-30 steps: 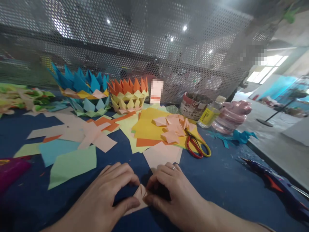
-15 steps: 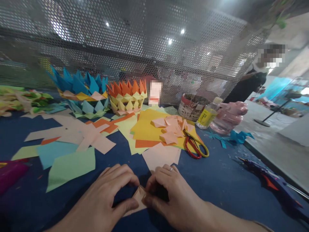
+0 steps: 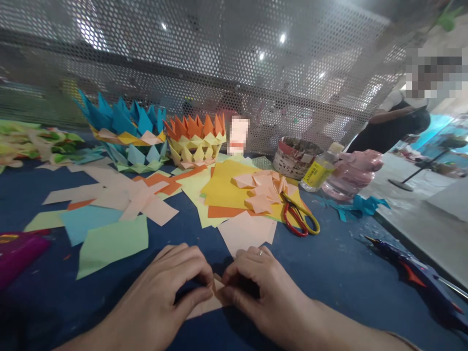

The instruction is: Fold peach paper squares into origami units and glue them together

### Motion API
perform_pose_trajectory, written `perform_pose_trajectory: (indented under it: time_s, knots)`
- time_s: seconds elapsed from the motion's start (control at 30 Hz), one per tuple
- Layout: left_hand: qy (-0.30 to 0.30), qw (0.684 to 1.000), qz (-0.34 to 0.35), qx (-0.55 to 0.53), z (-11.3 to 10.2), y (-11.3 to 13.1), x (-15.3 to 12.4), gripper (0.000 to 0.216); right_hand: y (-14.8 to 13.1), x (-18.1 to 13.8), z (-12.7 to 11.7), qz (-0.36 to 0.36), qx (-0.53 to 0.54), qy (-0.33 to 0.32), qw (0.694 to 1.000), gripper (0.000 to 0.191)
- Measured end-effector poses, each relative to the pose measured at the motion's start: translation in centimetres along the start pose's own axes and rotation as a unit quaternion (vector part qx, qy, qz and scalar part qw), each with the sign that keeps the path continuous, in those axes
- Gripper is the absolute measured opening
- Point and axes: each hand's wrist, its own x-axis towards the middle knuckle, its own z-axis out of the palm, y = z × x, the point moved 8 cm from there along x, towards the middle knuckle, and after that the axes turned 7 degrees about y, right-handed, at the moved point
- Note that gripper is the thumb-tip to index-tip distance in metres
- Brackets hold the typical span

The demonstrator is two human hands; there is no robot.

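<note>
Low in the head view, a small pale-peach piece of folded paper point(image 3: 205, 306) lies on the blue tabletop between my hands. My left hand point(image 3: 175, 287) pinches its left part between thumb and fingers. On the right part of the same paper, the thumb and fingertips of my right hand point(image 3: 259, 292), which wears a ring, are pressed together. The fingertips partly hide the paper's folds. Just beyond my hands lies a flat pale-pink sheet point(image 3: 248, 230). Past it, several folded peach paper pieces point(image 3: 261, 195) rest on yellow sheets point(image 3: 224, 187).
Red-and-yellow-handled scissors point(image 3: 295, 219) lie right of the sheets. A glue gun point(image 3: 413, 278) is at far right. Folded-paper baskets, one blue-topped point(image 3: 126, 119) and one orange-topped point(image 3: 197, 134), stand behind, with a bottle point(image 3: 318, 170) and a woven basket point(image 3: 292, 158). A person point(image 3: 395, 122) stands beyond.
My fingers have closed in on the paper, and its raised peak is now lower and flatter between them. The whole view has shifted slightly.
</note>
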Motion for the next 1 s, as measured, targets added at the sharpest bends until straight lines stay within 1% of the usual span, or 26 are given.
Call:
perform_pose_trajectory:
  time_s: [0.07, 0.17, 0.33, 0.47, 0.6, 0.7, 0.8, 0.9, 1.0]
  knots:
    - [-0.005, 1.0, 0.012, 0.005, 0.0, 0.2, 0.0, 0.013, 0.0, 0.0, 0.0, -0.02, -0.009, 0.011, 1.0, 0.014]
    - [-0.009, 0.999, 0.04, 0.017, -0.2, 0.8, 0.0, 0.017, 0.1, 0.0, 0.1, -0.027, -0.024, 0.018, 0.999, 0.016]
    - [-0.003, 0.996, 0.082, 0.019, -0.4, 1.7, 0.0, 0.019, -0.1, 0.1, 0.2, -0.037, -0.046, 0.006, 0.998, 0.014]
    - [0.014, 0.994, 0.106, 0.032, -0.5, 1.9, -0.1, 0.024, -0.5, 0.0, 0.3, -0.067, -0.055, 0.001, 0.996, 0.015]
    - [0.007, 0.989, 0.141, 0.04, -0.3, 2.4, -0.4, 0.026, -0.9, -0.3, 0.3, -0.098, -0.049, -0.001, 0.994, 0.014]
    - [0.046, 0.982, 0.178, 0.048, -0.9, 3.4, -0.5, 0.029, -1.3, -0.4, 0.2, -0.129, -0.057, -0.008, 0.99, 0.018]
    - [0.078, 0.972, 0.209, 0.079, -1.4, 4.3, -0.5, 0.03, -1.8, -0.4, 0.0, -0.155, -0.078, -0.009, 0.985, 0.027]
    - [0.083, 0.961, 0.235, 0.12, -1.4, 4.8, -0.5, 0.035, -2.2, -0.6, 0.1, -0.169, -0.099, -0.019, 0.98, 0.033]
    - [0.101, 0.956, 0.238, 0.138, -1.5, 4.7, -0.9, 0.036, -2.4, -0.8, 0.1, -0.183, -0.114, -0.016, 0.976, 0.034]
